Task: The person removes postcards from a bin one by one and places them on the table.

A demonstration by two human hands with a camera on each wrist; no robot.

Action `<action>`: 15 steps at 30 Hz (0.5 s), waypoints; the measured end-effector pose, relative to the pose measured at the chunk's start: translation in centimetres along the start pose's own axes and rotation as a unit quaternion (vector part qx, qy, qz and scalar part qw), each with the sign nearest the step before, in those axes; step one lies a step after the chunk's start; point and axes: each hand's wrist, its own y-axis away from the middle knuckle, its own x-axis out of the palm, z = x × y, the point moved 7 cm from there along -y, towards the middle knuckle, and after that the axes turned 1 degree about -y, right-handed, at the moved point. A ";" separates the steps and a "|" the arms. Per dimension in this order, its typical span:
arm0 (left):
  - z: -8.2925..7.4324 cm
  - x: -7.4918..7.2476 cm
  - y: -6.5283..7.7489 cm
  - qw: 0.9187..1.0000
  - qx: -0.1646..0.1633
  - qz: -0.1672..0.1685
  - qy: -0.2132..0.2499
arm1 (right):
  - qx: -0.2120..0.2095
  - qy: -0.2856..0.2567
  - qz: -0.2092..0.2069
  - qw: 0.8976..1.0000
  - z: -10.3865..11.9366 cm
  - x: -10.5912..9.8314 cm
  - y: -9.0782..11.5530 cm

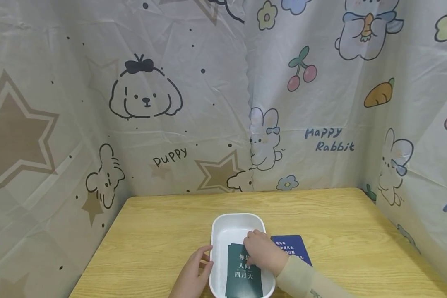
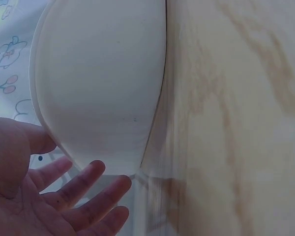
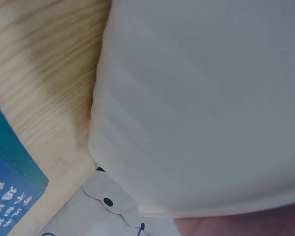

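A white tray lies on the table, holding dark green cards with white Chinese writing, their edges slightly offset. My right hand reaches over the tray's right rim, its bent fingers at the upper right part of the top card. Its fingertips are partly hidden, and I cannot tell if they pinch the card. My left hand is at the tray's left side, fingertips right at the rim. In the left wrist view, the left hand's fingers are spread and loosely extended beside the tray's outer wall.
Blue cards with white writing lie on the wooden table just right of the tray, partly behind my right forearm. The right wrist view shows a teal edge beneath the blue card. A patterned curtain surrounds the table's back and sides.
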 end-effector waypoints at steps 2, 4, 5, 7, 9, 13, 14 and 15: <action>0.0 0.0 0.0 1.000 0.000 -0.001 0.000 | 0.000 0.000 0.000 1.000 0.0 0.0 0.0; -0.1 -0.1 0.0 1.000 0.002 -0.002 0.000 | 0.003 -0.004 0.001 1.000 0.1 -0.1 0.0; -0.1 -0.1 0.0 1.000 0.003 -0.002 -0.001 | 0.004 -0.006 0.003 1.000 0.1 -0.2 0.0; -0.1 -0.1 0.0 1.000 0.007 -0.005 -0.004 | 0.006 -0.010 0.006 1.000 0.1 -0.1 0.0; -0.1 -0.1 0.0 1.000 0.011 -0.007 -0.006 | 0.007 -0.011 0.009 1.000 0.1 -0.1 0.0; -0.1 -0.2 0.0 1.000 0.017 -0.009 -0.006 | 0.003 0.000 0.003 1.000 0.1 -0.1 0.0; -0.1 -0.2 0.0 1.000 0.018 -0.009 -0.006 | 0.001 0.001 0.000 1.000 0.1 -0.1 0.0; -0.1 -0.2 0.0 1.000 0.019 -0.009 -0.006 | 0.001 0.001 -0.003 1.000 0.1 -0.1 0.0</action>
